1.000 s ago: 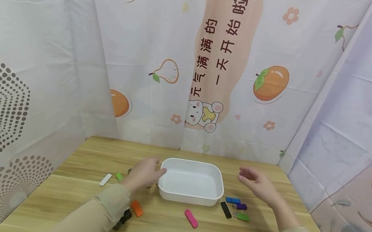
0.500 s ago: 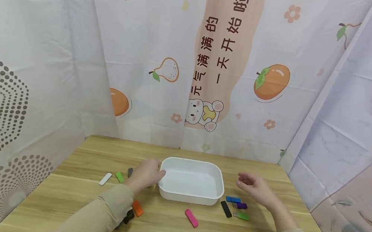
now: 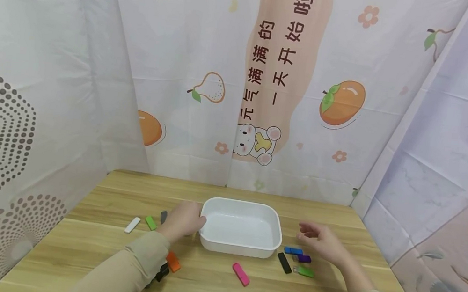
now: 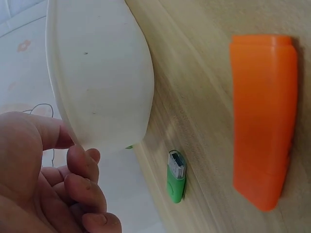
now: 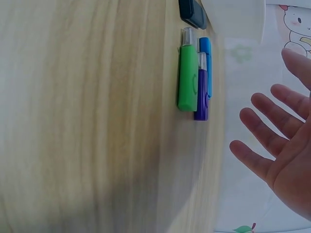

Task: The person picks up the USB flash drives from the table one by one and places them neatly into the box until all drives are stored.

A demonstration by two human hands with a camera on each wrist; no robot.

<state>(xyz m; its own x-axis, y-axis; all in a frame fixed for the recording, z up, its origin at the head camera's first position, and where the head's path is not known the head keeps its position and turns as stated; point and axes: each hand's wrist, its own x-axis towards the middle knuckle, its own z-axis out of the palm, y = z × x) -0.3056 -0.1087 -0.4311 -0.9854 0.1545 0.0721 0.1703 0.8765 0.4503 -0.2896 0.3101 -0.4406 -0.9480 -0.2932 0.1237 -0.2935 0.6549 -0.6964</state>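
A white plastic basin [image 3: 239, 249] stands at the middle of the wooden table. My left hand [image 3: 183, 219] pinches its left rim between thumb and fingers, as the left wrist view shows at the basin's edge [image 4: 104, 73]. Near that hand lie an orange USB stick [image 4: 262, 121] and a green one [image 4: 176, 182], plus a grey one [image 3: 163, 216] partly covered. My right hand [image 3: 326, 243] hovers to the right of the basin, fingers spread and holding nothing [image 5: 286, 131]. Below it lie blue [image 3: 293, 251], purple [image 3: 304, 259] and green USB sticks [image 3: 305, 272].
A black USB stick [image 3: 284, 263] lies by the basin's front right corner, a pink one [image 3: 240, 274] in front. A white one [image 3: 132, 225] is far left. Printed curtains [image 3: 176, 41] hang behind the table [image 3: 203, 289] and along both sides.
My left thumb and fingers have closed onto the basin's left rim. The right hand has sunk slightly, still beside the basin. Basin and USB sticks stay in place.
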